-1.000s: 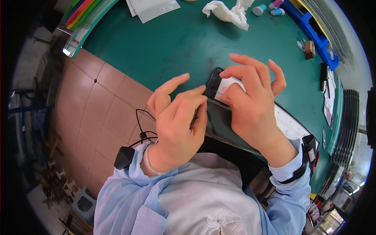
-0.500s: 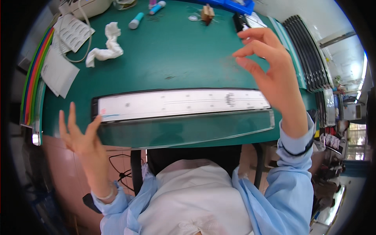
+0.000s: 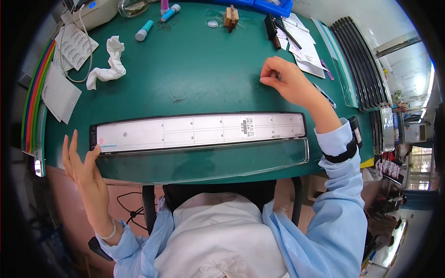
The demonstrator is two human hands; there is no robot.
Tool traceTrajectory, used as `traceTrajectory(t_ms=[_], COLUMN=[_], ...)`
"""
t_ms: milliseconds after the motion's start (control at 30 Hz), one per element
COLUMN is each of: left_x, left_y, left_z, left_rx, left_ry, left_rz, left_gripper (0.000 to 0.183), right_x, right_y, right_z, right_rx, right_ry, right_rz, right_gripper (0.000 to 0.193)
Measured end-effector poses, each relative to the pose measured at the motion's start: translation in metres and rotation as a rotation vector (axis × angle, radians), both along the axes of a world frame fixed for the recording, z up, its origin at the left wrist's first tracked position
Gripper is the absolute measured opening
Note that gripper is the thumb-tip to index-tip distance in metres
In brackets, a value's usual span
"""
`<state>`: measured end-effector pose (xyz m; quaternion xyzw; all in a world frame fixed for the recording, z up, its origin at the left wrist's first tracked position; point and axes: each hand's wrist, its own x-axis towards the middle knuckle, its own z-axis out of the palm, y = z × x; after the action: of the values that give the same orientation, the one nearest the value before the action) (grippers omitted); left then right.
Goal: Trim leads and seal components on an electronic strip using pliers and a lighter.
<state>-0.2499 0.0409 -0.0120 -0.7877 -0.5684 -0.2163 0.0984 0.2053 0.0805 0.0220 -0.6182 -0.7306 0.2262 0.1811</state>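
Observation:
A long, shallow black-framed case (image 3: 192,150) lies along the table's near side with a white printed sheet (image 3: 181,134) in it. Its clear lid (image 3: 208,163) is folded out toward me, reaching close to the table edge. My left hand (image 3: 84,162) is open at the case's left end, fingers spread, the thumb at the frame's near left corner. Beyond the case on the right, my right hand (image 3: 288,79) is closed over the green table, thumb and fingertips pinched together. Whatever they hold, if anything, is hidden.
Crumpled tissue (image 3: 110,65) and papers (image 3: 59,97) lie at left. Glue sticks (image 3: 144,30), a wooden block (image 3: 231,17) and a blue tray (image 3: 274,6) are at the back. Pens on a notepad (image 3: 308,55) and a stack of black cases (image 3: 364,65) stand right.
My right hand has come lower and to the left, its spread fingers closing into a pinch. My left hand stays at the case's left corner. The whole view has shifted slightly.

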Motion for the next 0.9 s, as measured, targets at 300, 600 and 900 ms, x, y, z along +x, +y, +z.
traceTrajectory(t_ms=[300, 600, 900], left_x=[0.001, 0.005, 0.174], left_y=[0.001, 0.001, -0.040], left_z=[0.001, 0.012, 0.031], left_rx=[0.008, 0.075, -0.217], left_ry=[-0.015, 0.212, -0.224], left_rz=[-0.023, 0.073, -0.628], left_gripper=[0.031, 0.033, 0.041], right_x=[0.001, -0.017, -0.032], right_y=[0.002, -0.062, -0.096], right_z=[-0.007, 0.027, 0.001], right_rx=[0.072, 0.368, 0.312], right_ry=[-0.073, -0.224, -0.333], right_rz=[0.147, 0.162, 0.239], right_gripper=[0.011, 0.015, 0.018])
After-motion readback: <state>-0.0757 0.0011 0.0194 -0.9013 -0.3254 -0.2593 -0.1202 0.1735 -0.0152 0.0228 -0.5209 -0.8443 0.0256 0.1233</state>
